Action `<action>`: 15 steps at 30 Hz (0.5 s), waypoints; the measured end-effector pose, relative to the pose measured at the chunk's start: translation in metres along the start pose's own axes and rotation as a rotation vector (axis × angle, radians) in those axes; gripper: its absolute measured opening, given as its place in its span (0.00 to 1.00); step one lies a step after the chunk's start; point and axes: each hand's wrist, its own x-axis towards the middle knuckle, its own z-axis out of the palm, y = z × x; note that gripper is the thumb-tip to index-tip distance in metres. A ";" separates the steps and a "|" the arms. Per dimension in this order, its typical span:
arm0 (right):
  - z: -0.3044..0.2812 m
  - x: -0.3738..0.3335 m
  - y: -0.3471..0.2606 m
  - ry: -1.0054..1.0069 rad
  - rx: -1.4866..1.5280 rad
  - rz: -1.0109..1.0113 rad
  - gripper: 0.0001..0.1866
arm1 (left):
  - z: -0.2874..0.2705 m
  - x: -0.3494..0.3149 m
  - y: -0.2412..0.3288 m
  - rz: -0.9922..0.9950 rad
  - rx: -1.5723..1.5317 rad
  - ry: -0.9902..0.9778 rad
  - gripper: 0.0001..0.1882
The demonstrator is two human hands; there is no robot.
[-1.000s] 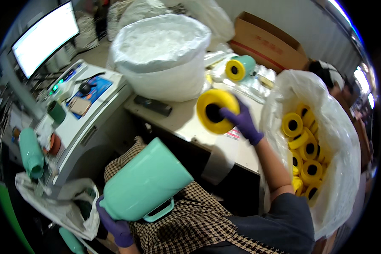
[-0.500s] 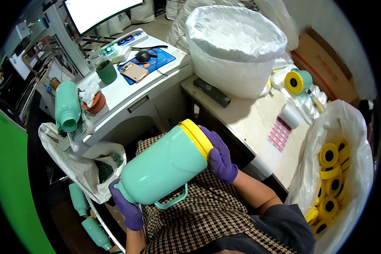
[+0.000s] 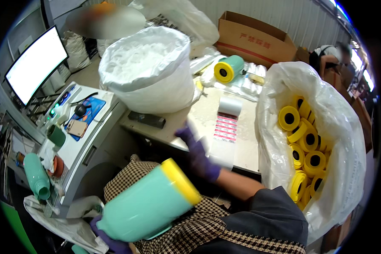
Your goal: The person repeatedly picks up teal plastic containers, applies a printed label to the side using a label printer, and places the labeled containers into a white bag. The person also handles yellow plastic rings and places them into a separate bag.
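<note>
Mint-green plastic jug (image 3: 146, 207), smooth and cylindrical with a yellow lid (image 3: 182, 181), rests tilted in the left hand (image 3: 108, 237), fingers curled beneath its base. At two o'clock, the purple-gloved right hand (image 3: 199, 154) hovers blurred and empty, fingers loosely spread, near a strip of pink labels (image 3: 225, 127).

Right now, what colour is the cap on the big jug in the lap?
Yellow cap on a mint-green jug; the single head view shows it clearly.

Pale table (image 3: 199, 112): white sack (image 3: 150, 70), black remote (image 3: 147, 120), perhaps label strip (image 3: 225, 127).

Mint-green jug (image 3: 146, 209) with yellow lid (image 3: 181, 181) (gloves (image 3: 199, 154) seemingly purple), brown houndstooth lap cloth (image 3: 186, 230).
</note>
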 end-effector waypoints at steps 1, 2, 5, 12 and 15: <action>0.008 -0.009 -0.001 -0.014 -0.032 -0.004 0.31 | 0.010 0.003 -0.011 -0.096 -0.248 0.049 0.23; 0.011 -0.011 -0.021 -0.068 -0.061 0.075 0.31 | 0.021 0.009 -0.022 -0.192 -0.507 0.095 0.23; 0.009 -0.009 -0.029 0.037 -0.063 0.075 0.35 | 0.036 0.024 0.024 -0.046 -0.089 -0.136 0.15; -0.036 -0.033 -0.064 -0.079 -0.271 0.386 0.52 | 0.064 0.044 0.032 -0.248 -0.407 -0.057 0.21; -0.039 -0.051 -0.004 0.175 0.204 0.442 0.43 | 0.091 0.029 0.067 -0.260 -0.342 -0.044 0.29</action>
